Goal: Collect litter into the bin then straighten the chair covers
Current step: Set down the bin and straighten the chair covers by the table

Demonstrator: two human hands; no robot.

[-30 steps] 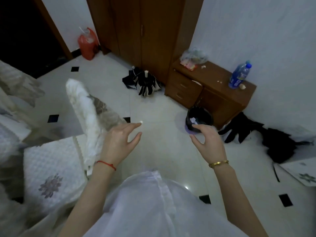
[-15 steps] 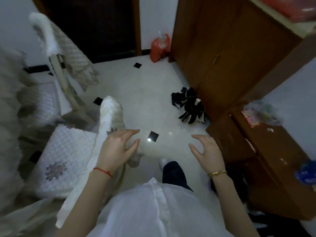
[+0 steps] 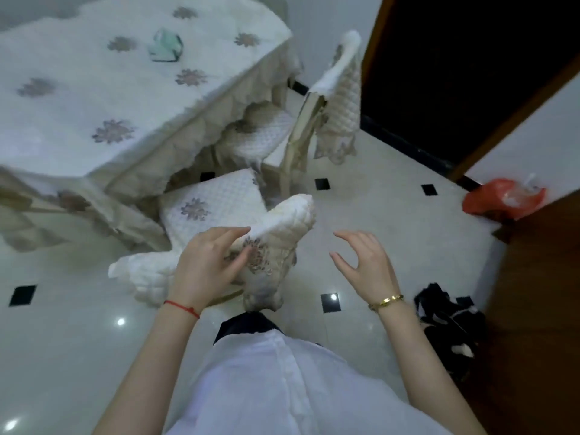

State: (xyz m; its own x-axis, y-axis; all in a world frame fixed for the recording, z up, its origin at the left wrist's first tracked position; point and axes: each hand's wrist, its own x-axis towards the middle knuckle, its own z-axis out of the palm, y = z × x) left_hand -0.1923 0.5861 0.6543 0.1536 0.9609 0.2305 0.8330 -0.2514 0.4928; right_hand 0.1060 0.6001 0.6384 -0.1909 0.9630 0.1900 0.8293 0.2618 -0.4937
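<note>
The near chair's quilted white back cover (image 3: 282,227) sits crooked, with its embroidered flap bunched and hanging down. My left hand (image 3: 210,265) is against it, fingers spread, index finger along the top edge and thumb on the embroidered face. My right hand (image 3: 367,265) hovers open to the right of the cover, touching nothing. The chair's seat pad (image 3: 216,199) lies beyond my left hand. A second chair's cover (image 3: 343,86) hangs skewed at the table's far corner. No bin is in view.
A table under a flowered cloth (image 3: 103,89) fills the upper left, with a pale green packet (image 3: 164,45) on it. A red plastic bag (image 3: 502,199) lies by the dark doorway (image 3: 455,73). Black cloth (image 3: 448,324) lies on the tiled floor beside a wooden cabinet (image 3: 539,293).
My view has swung left, away from the bin and cabinet, onto the table and chairs. My left hand has come onto the near chair's cover; my right hand stays open beside it.
</note>
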